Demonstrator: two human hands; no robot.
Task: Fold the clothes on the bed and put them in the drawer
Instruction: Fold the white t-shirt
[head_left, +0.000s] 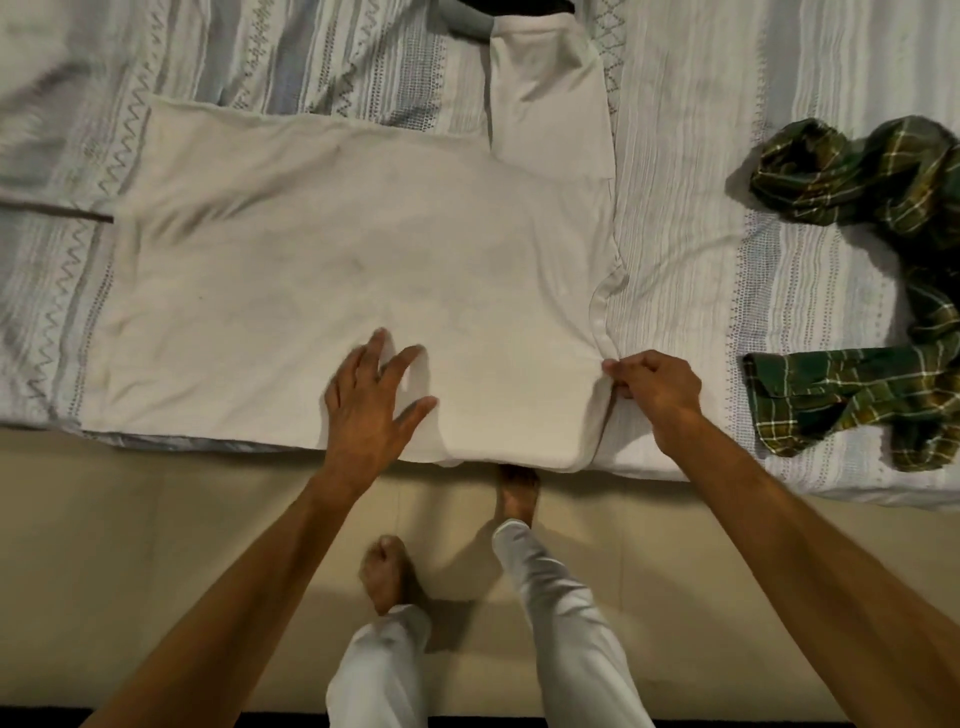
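A white T-shirt (332, 249) lies spread flat on the bed (727, 291), its collar toward the right and one sleeve reaching up toward the far side. My left hand (371, 400) rests on the shirt near the bed's front edge with fingers spread and straight. My right hand (657, 387) pinches the shirt's shoulder edge beside the collar, fingers curled round the fabric. A crumpled green plaid shirt (872, 291) lies on the bed at the right, apart from both hands.
A dark and grey garment (467, 21) peeks in at the top edge behind the sleeve. The bed's front edge runs across the middle of the view. Below it is beige floor (156, 545), where my bare feet and white trousers stand.
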